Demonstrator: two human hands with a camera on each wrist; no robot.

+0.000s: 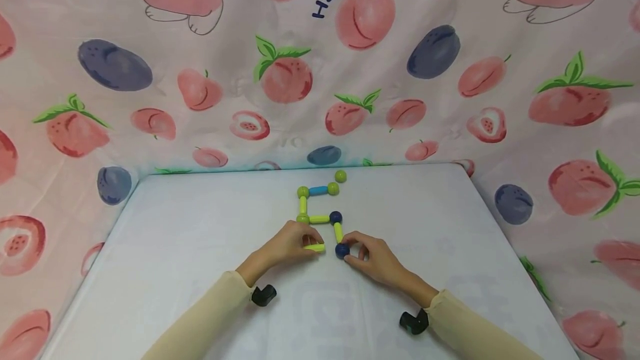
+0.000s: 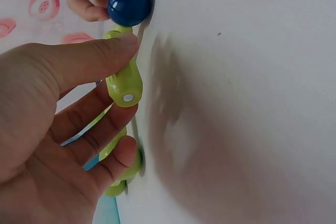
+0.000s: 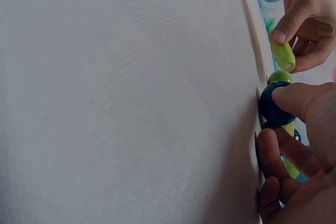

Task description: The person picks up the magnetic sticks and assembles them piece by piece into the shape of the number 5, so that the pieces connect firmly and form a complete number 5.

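A figure of magnetic sticks and balls [image 1: 318, 204] lies on the white table [image 1: 175, 249], with green balls, a blue stick on top and yellow-green sticks below. My left hand [image 1: 295, 243] pinches a loose yellow-green stick [image 1: 314, 247] [image 2: 125, 83] [image 3: 282, 55] between thumb and fingers, its end a short way left of a dark blue ball. My right hand [image 1: 372, 257] grips that dark blue ball [image 1: 342, 250] [image 2: 129, 6] [image 3: 273, 106] at the figure's lower right end, under another yellow-green stick [image 1: 338, 231].
A single green ball [image 1: 340, 175] lies apart near the table's far edge. A fruit-printed cloth [image 1: 320, 71] hangs close behind and on both sides of the table. Bare tabletop spreads left and right of the hands.
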